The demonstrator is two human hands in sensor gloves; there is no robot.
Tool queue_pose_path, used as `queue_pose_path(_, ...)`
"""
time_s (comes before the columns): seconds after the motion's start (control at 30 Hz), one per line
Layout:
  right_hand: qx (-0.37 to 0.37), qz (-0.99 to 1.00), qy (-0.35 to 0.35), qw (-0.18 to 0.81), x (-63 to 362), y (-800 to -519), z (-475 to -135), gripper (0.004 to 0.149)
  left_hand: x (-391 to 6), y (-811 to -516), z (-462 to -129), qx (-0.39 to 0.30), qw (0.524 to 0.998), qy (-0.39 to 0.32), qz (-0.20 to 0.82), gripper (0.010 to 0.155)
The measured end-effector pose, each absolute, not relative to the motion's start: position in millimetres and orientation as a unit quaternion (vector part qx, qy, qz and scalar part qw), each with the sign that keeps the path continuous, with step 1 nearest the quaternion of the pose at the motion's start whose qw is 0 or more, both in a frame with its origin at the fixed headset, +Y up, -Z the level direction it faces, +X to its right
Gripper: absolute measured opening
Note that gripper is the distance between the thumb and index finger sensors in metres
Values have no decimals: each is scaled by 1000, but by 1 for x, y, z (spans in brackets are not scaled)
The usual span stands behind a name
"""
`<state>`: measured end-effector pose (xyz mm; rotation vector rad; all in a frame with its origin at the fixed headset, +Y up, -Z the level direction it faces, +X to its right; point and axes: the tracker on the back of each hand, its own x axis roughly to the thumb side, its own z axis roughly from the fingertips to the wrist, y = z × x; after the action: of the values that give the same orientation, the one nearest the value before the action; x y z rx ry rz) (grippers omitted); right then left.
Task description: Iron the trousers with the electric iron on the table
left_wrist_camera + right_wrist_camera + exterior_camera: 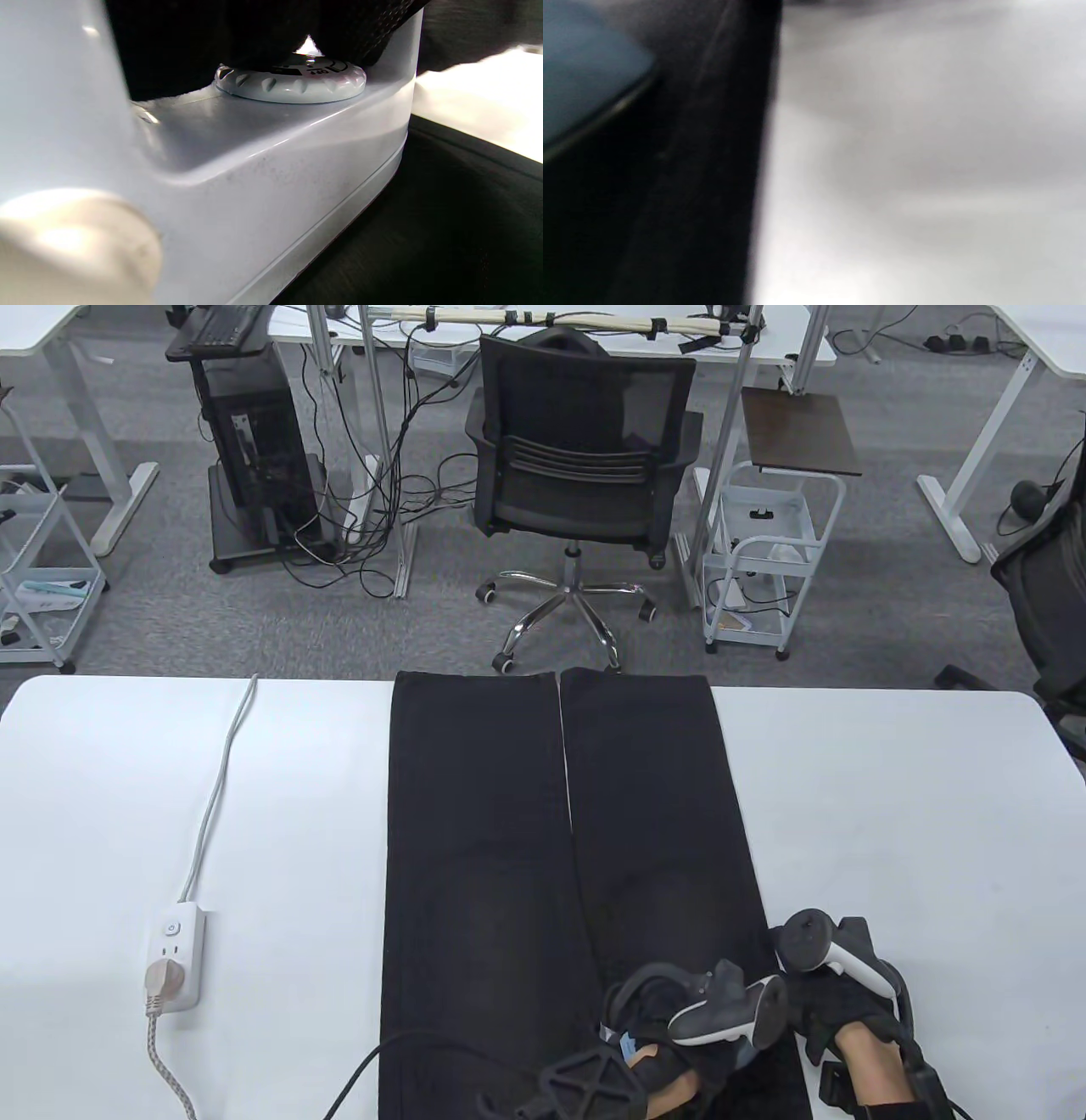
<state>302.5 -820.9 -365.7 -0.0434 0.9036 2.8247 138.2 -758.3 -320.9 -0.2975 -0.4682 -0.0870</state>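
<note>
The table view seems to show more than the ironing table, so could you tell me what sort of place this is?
Probably an office or lab rather than a home: a swivel office chair behind the table, a computer tower trailing cables, white desks and wheeled carts on grey carpet.

Both hands wear black gloves: left hand (pixel 653 1044) and right hand (pixel 840 1010) carry grey-white trackers; bare forearm skin visible.

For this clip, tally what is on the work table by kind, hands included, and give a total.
Trousers: 1, black, laid flat
Iron: 1, white, resting on the trousers, mostly hidden by the hands in the table view
Power strip: 1, white, with one plug in it
Gloved hands: 2, left hand and right hand
Total: 5
</note>
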Motion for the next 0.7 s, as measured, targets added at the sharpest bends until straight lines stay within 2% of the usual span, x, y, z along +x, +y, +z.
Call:
queue_pose_path(0.37, -17, 949, 305, 86, 302, -821, -365, 66, 118, -755, -448, -145, 987, -65, -22, 43)
queue_pose_path(0.5, -18, 949, 305, 84, 302, -820, -365, 66, 107, -754, -470, -147, 989, -16, -13, 43)
queue_pose_path(0.7, -18, 948, 305, 84, 302, -820, -365, 66, 107, -756, -474, -143, 989, -28, -17, 43)
